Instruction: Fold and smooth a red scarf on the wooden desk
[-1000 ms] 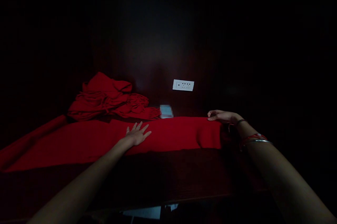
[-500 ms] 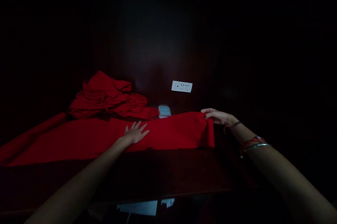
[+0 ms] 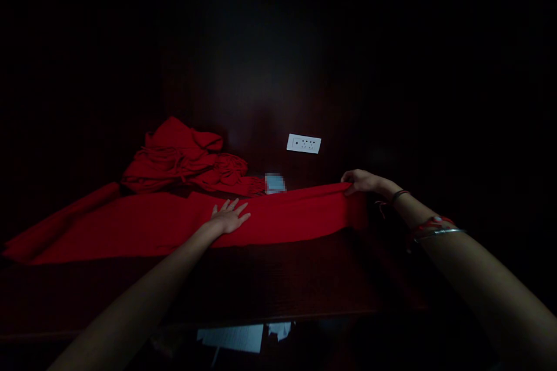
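Observation:
A long red scarf (image 3: 152,223) lies stretched across the dark wooden surface, its left part angled toward the front. My left hand (image 3: 229,218) rests flat on the scarf near its middle, fingers spread. At the right end, my right hand (image 3: 362,181) pinches the scarf's far corner between thumb and fingers; the end there is lifted a little and its near edge falls into shadow. Behind the left half sits a crumpled heap of red cloth (image 3: 180,159), with fringes at its right side.
A blurred pale-blue item (image 3: 275,183) lies just behind the scarf. On the dark back wall is a white socket plate (image 3: 303,143). Below the front edge (image 3: 304,317) of the surface, white papers (image 3: 235,337) show. Much of the surroundings is too dark to make out.
My right hand has moved right and slightly up, drawing the scarf's end outward so it looks straighter. My left hand stays flat on the scarf. The view has shifted slightly.

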Tool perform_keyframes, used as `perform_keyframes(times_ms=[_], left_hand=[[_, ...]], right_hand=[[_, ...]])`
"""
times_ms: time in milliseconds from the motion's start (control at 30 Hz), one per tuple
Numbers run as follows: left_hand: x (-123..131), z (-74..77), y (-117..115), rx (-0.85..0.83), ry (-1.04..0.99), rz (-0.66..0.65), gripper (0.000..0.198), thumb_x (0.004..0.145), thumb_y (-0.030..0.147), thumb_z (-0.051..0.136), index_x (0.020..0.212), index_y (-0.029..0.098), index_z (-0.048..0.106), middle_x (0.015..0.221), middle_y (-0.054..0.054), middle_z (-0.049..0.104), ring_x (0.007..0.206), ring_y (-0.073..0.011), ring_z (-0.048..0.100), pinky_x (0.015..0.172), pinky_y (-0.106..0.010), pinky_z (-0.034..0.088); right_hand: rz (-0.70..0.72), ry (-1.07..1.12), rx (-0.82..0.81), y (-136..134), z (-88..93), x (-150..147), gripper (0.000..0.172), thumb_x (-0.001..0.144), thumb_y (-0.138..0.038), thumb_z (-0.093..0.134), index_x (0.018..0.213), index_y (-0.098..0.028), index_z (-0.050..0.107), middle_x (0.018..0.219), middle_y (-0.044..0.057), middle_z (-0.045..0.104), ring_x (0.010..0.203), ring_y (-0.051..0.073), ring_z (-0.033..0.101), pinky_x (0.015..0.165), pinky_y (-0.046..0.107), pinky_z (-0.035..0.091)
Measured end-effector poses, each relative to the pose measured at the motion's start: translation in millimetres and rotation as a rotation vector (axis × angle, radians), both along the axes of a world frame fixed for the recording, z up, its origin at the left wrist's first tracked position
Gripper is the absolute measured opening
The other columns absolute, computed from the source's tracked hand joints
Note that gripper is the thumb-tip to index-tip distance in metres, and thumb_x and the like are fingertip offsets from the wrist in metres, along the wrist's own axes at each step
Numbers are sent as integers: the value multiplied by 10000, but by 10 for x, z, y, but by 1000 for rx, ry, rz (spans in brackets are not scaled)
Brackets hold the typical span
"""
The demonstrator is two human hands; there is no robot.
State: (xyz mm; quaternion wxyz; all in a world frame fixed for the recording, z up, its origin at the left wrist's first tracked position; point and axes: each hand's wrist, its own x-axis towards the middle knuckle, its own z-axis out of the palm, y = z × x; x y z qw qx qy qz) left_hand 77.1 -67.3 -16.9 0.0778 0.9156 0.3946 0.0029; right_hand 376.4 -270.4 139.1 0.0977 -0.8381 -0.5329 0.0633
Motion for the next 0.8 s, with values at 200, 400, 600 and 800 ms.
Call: perform_keyframes(times_ms=[200,400,600,800], left_hand=[[8,21,-6,-2,7,19,630,729,618,140,1276,305,149,1357,-30,59,1215,-286,59,921,-526,105],[-2,0,2,5,-12,22,655,723,634,125,1279,288,151,1357,-52,58,1214,-294,54,918,-530,100],[-11,37,-28,61,-52,-34,617,754,597,144,1269,266,215,1346,-78,138,1206,-297,115,912,-521,138],[-56,132,-11,278,-181,-307,536,796,522,187,1228,235,324,1323,-66,226,1197,-211,188,945,-398,176]], right_hand=[[100,-52,-17,-117,203,-116,195,516,-296,635,591,-168,509,607,-2,537,628,142,509,552,225,370],[66,432,92,-380,166,-211,315,561,-417,597,712,-171,471,690,0,548,569,100,486,496,198,385],[-56,260,83,-386,87,-28,176,663,-328,507,711,-160,491,680,19,540,573,113,496,484,201,381],[-533,-400,195,-374,157,186,254,681,-260,469,880,-119,542,843,139,564,784,250,544,541,267,405]])
